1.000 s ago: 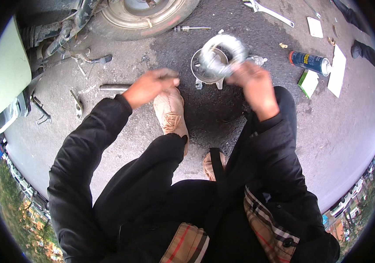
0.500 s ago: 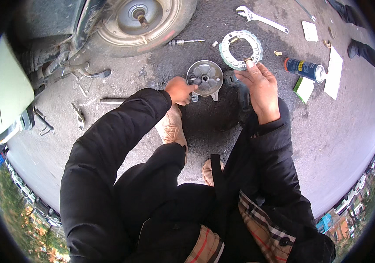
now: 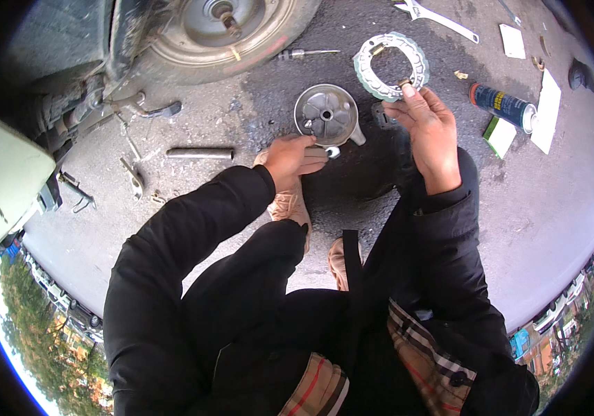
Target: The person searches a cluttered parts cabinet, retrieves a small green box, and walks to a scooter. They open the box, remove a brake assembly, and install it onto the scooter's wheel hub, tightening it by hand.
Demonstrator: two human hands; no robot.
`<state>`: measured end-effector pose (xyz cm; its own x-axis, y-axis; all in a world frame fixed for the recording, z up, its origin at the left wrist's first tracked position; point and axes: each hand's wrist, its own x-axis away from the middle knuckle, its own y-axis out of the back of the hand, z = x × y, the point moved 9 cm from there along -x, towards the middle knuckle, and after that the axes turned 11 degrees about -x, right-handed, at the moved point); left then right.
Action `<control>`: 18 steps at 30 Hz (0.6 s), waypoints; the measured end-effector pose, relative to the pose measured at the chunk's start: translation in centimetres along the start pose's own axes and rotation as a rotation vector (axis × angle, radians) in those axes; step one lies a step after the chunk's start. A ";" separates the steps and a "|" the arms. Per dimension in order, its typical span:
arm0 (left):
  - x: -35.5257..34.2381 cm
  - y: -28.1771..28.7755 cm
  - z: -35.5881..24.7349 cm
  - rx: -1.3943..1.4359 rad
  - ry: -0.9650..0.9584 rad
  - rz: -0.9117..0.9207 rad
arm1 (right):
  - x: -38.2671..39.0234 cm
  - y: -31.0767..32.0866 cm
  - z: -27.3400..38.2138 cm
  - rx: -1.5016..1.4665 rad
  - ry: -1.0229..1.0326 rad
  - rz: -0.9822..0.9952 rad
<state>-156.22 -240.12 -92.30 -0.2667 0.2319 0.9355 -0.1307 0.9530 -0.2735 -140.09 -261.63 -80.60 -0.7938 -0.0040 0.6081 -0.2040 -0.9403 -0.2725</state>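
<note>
My left hand (image 3: 291, 159) has its fingers closed at the near edge of a round metal brake backing plate (image 3: 326, 114), gripping it there. The plate's inner face is turned up, showing a central hole and a small post. A metal lever end (image 3: 333, 152) sticks out beside my fingertips. To the right, my right hand (image 3: 430, 128) pinches the near side of a ring-shaped pair of brake shoes (image 3: 364, 59), pale metal with a greenish outer rim. It is held up, apart from the plate. Brass-coloured springs bridge the ring at top and bottom.
Beyond lies a wheel (image 3: 269, 52) with an exposed axle. On the ground are a screwdriver (image 3: 307, 53), an adjustable wrench (image 3: 442, 22), a metal tube (image 3: 200, 153), a spray can (image 3: 501, 107), a green box (image 3: 499, 136) and a white sheet (image 3: 546, 111). My shoe (image 3: 288, 204) is below the plate.
My view has shifted slightly. My left hand's fingers have drawn back from the plate's face to its near edge, and the plate has turned and tilted. My right hand still holds the brake shoes.
</note>
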 end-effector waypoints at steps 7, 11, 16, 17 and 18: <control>4.5 -6.9 3.2 -0.278 0.140 0.465 | 2.0 -1.1 -1.0 0.042 0.040 0.074; 6.4 -4.3 1.9 -0.478 0.074 0.475 | 2.5 -0.3 -1.5 0.059 0.037 0.029; 8.0 3.5 -5.3 -0.577 -0.172 0.145 | 3.9 -1.0 -4.2 -0.029 -0.080 0.044; 8.5 3.9 -6.8 -0.556 -0.237 0.135 | 4.3 -1.6 -4.8 -0.079 -0.099 0.076; 9.1 4.3 -8.1 -0.546 -0.285 0.100 | 4.9 -2.4 -5.6 -0.132 -0.136 0.113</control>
<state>-151.50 -232.34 -83.16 -0.5062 0.3361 0.7942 0.3951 0.9090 -0.1328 -146.65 -257.46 -81.14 -0.7332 -0.1614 0.6606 -0.1985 -0.8783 -0.4349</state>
